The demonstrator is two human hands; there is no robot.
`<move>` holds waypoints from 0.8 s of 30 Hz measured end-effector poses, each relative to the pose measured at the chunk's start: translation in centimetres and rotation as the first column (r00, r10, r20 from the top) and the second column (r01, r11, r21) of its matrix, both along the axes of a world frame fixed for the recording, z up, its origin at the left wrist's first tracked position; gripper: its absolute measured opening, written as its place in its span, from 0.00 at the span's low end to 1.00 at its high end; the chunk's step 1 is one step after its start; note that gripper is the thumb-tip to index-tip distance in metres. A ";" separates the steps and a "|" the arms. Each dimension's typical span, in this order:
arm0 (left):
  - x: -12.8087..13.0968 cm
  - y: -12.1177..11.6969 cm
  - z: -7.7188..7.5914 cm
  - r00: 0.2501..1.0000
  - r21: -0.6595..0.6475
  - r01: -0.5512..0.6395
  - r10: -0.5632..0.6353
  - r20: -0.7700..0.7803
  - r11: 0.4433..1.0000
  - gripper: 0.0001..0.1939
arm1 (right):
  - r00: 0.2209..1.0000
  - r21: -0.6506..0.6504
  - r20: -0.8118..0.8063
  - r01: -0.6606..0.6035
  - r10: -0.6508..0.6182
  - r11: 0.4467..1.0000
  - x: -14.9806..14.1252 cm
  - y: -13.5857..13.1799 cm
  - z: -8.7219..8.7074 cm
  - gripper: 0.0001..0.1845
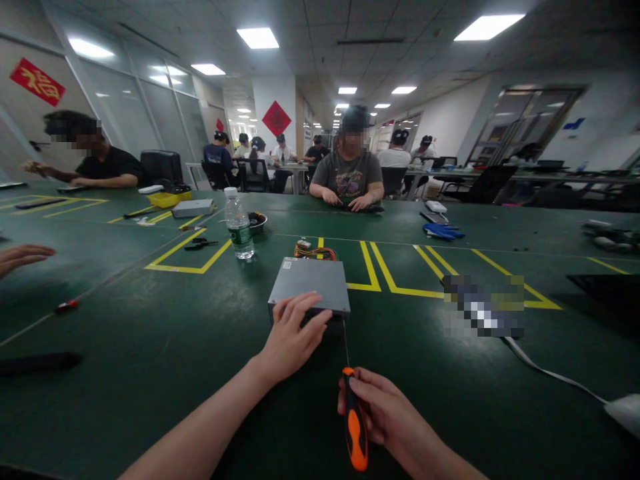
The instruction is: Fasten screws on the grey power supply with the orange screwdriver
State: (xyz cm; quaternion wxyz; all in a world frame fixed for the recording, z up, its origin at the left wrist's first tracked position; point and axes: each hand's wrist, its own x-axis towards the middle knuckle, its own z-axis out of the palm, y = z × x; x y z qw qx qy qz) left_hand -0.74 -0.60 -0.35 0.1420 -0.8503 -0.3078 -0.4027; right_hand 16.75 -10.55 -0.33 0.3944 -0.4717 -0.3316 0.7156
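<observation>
A grey metal computer power supply (315,277) lies on the green table, with a bundle of coloured cables (320,252) behind it. My left hand (293,333) rests on its top and near edge, fingers spread. In my right hand (375,403) is an orange and black screwdriver (356,427), held by the handle. Its thin shaft points away from me, and the tip meets the near right corner of the power supply. Whether the tip sits in a screw is too small to tell.
Beyond the power supply to the left stands a water bottle (239,223); black pliers (200,243) lie nearby. Blue gloves (443,231) are at the far right. A blurred dark object (483,310) with a white cable lies right. A person (350,167) sits opposite.
</observation>
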 end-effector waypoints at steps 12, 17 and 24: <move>1.8 -1.2 -0.1 0.896 -0.064 0.381 -0.385 -0.221 0.923 0.13 | 0.930 0.356 0.350 -0.021 -0.112 0.934 0.6 -0.5 -0.4 0.23; 1.7 -1.2 0.1 0.903 -0.096 0.380 -0.392 -0.178 0.920 0.14 | 0.741 0.831 0.532 -0.550 -0.410 0.083 2.7 -1.4 0.6 0.15; 1.8 -1.3 0.3 0.910 -0.139 0.365 -0.384 -0.157 0.921 0.15 | 0.581 0.589 0.675 -0.796 -0.454 -0.142 1.3 -1.3 3.6 0.20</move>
